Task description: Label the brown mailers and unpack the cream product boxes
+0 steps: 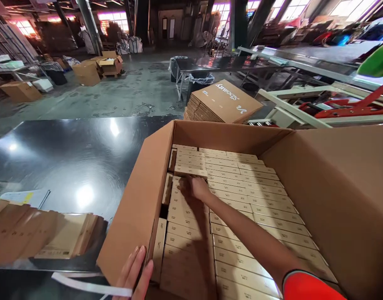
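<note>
Dark table [60,158] spread left of the carton [310,179], where a column of boxes [180,212], long sides crosswise, lay directly under the nearer right hand [194,187]. Well apart, the left hand [135,271] touched the left flap [131,208]; neither grip was clear

Cardboard stack [224,103], upper centre-right of the frame: top face bears inverted white lettering, legible as "beauty", with an unclear leading character. Small boxes [230,183], centre to lower right: printing too small to read.
</note>
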Demonstrator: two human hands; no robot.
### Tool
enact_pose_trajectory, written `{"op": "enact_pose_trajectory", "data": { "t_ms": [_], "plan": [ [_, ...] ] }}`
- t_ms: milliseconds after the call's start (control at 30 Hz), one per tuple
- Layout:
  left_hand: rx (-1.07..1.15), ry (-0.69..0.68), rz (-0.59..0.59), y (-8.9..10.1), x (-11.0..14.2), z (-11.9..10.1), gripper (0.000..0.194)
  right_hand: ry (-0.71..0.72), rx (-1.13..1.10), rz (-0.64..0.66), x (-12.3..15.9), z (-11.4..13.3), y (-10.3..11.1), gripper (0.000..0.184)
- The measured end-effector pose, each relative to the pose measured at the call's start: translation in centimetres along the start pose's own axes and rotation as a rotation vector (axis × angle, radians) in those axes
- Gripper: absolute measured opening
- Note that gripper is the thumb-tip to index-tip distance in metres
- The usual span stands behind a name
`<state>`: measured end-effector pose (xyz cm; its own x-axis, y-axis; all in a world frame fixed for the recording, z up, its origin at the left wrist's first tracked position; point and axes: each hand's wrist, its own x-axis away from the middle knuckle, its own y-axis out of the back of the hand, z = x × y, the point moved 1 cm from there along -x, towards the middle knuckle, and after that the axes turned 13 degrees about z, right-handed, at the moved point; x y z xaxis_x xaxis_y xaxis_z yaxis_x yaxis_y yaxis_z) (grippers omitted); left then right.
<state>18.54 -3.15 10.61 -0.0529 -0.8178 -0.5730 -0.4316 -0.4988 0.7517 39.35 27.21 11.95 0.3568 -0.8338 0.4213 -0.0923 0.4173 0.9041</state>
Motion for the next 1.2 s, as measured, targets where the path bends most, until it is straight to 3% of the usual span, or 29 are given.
{"op": "enact_pose_trajectory", "data": {
  "t_ms": [200, 433, 533, 667, 767, 1000, 1200],
  "plan": [
    [0.040, 0.023, -0.055, -0.2, -0.5, -0.6, 0.049, -0.016, 0.004, 0.027, 0.0, -0.8, 0.2, 0.036],
    [0.044, 0.034, -0.068, -0.2, -0.6, -0.9, 0.048, -0.026, -0.036, -0.044, 0.0, -2.3, 0.5, 0.041],
    [0.040, 0.033, -0.047, -0.1, -0.7, -1.0, 0.048, 0.041, 0.070, -0.053, 0.5, -2.5, 0.1, 0.045],
    [0.032, 0.037, -0.040, 0.0, -0.8, -1.2, 0.048, 0.165, 0.252, -0.227, 1.1, -2.5, -0.9, 0.038],
    [0.047, 0.045, -0.046, 0.0, -0.9, -1.3, 0.048, 0.209, 0.245, -0.330, 0.8, -3.2, -1.2, 0.039],
    [0.102, 0.031, -0.039, 0.2, -0.8, -1.2, 0.048, 0.313, 0.158, -0.197, -0.4, -4.9, 0.2, 0.051],
    [0.079, 0.045, -0.033, 0.4, -0.9, -1.3, 0.050, 0.220, 0.188, -0.155, -1.0, -4.8, -0.9, 0.059]
  ]
}}
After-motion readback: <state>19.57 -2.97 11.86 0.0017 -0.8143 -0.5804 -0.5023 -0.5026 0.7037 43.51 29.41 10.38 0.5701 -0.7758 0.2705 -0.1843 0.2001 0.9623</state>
